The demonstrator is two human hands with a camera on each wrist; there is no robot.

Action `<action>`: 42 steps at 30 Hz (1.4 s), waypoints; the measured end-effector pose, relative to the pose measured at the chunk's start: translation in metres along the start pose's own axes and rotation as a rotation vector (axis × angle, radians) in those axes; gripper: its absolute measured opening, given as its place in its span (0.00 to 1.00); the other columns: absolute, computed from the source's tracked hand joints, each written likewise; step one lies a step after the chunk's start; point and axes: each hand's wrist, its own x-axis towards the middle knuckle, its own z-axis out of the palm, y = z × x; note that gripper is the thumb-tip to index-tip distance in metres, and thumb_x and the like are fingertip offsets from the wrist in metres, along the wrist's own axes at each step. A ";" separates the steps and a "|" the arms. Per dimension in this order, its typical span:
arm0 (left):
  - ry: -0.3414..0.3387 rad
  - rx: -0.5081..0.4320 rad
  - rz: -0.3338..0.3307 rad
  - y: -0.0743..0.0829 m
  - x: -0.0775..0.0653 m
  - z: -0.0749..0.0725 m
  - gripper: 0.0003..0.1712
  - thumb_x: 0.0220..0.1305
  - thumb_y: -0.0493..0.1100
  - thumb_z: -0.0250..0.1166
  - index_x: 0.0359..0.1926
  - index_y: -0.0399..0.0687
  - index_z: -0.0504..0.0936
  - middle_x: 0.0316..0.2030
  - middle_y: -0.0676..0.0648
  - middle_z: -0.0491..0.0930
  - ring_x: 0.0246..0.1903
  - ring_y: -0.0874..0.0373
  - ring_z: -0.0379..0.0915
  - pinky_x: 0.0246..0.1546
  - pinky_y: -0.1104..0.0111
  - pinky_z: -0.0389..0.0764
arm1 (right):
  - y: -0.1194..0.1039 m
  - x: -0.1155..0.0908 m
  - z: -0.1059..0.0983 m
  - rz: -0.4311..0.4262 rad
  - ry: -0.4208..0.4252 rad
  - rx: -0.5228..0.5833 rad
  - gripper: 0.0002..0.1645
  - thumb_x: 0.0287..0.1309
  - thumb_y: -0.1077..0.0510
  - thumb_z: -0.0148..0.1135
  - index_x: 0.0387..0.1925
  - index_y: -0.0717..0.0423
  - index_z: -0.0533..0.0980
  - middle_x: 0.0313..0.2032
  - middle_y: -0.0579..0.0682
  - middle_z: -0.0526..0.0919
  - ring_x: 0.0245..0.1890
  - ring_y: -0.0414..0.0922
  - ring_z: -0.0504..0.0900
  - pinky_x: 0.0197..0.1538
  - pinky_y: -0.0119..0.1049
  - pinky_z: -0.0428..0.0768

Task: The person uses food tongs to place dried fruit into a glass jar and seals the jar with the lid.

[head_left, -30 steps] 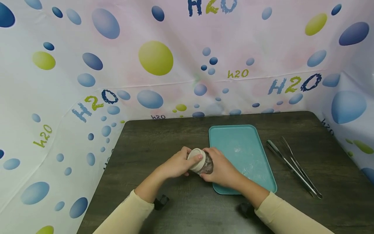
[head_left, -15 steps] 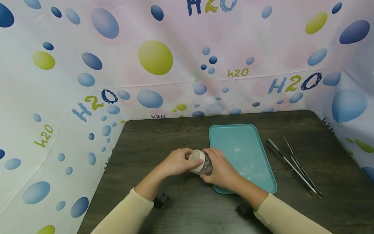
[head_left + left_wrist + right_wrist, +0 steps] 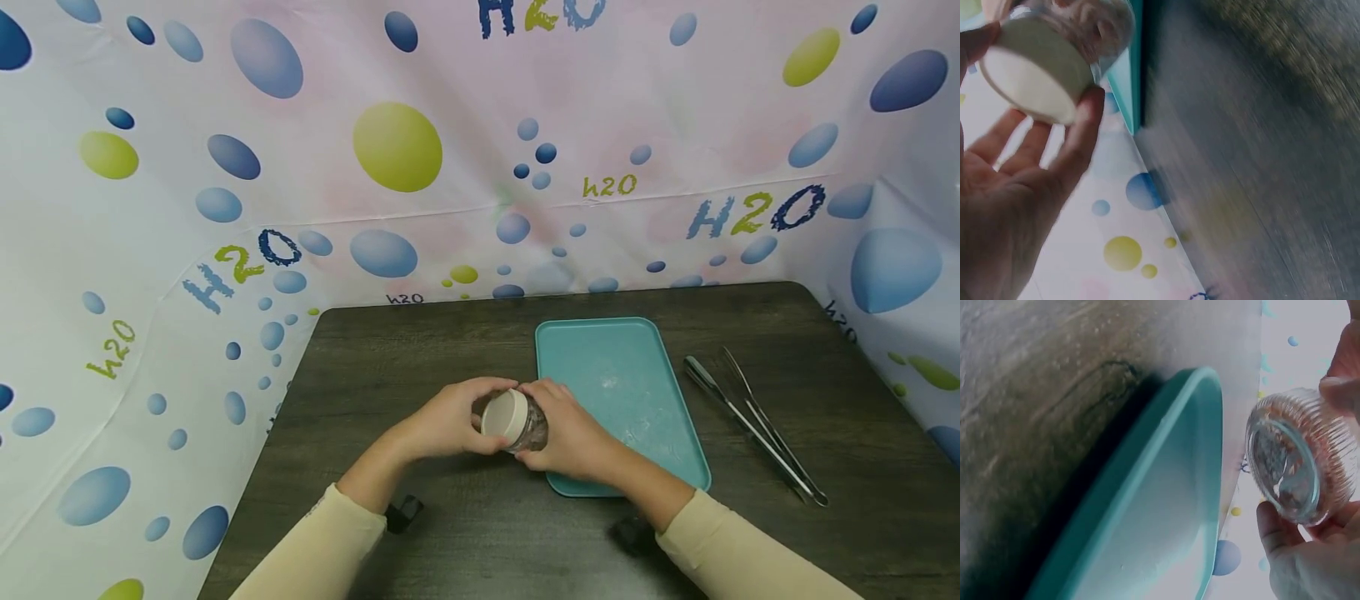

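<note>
A ribbed clear jar (image 3: 1300, 456) with a cream lid (image 3: 505, 418) is held tilted above the table, beside the tray's left edge. Its lid points left toward my left hand (image 3: 448, 419), whose thumb and fingers grip the rim. In the left wrist view the lid (image 3: 1035, 69) sits on the jar, fingertips around its edge. My right hand (image 3: 572, 435) grips the jar's body from the right, fingers on the far side and thumb on the near side. Whitish and brownish contents show blurrily through the wall; their kind cannot be told.
A turquoise tray (image 3: 606, 358) with faint white marks lies under and beyond my right hand. To its right lie metal tongs (image 3: 757, 425), spread apart. The dark wooden table (image 3: 390, 350) ends at a spotted curtain (image 3: 450, 150) behind and to the sides.
My left hand has shifted round the lid: its thumb, earlier across the lid's top, is now at the lower rim. The lid faces further left. My right hand stays nearly in place.
</note>
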 end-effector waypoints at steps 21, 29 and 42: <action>0.011 0.091 0.137 -0.005 -0.006 -0.009 0.51 0.67 0.46 0.79 0.85 0.56 0.62 0.81 0.46 0.63 0.74 0.49 0.70 0.68 0.54 0.83 | 0.008 0.007 -0.005 0.031 -0.075 0.233 0.54 0.59 0.49 0.84 0.79 0.55 0.65 0.69 0.55 0.75 0.63 0.52 0.79 0.60 0.51 0.85; 0.094 0.101 0.052 0.001 -0.009 -0.016 0.63 0.61 0.52 0.84 0.88 0.57 0.54 0.82 0.44 0.58 0.73 0.47 0.70 0.72 0.46 0.79 | 0.000 0.015 -0.005 0.094 -0.088 0.389 0.55 0.60 0.51 0.82 0.80 0.56 0.61 0.72 0.59 0.73 0.69 0.57 0.78 0.68 0.59 0.82; 0.154 0.131 -0.184 -0.021 -0.030 -0.016 0.74 0.55 0.59 0.86 0.89 0.62 0.46 0.88 0.46 0.49 0.87 0.37 0.47 0.79 0.31 0.65 | 0.007 0.034 0.009 0.143 -0.024 0.304 0.56 0.55 0.52 0.84 0.78 0.61 0.64 0.68 0.60 0.78 0.67 0.58 0.79 0.69 0.62 0.81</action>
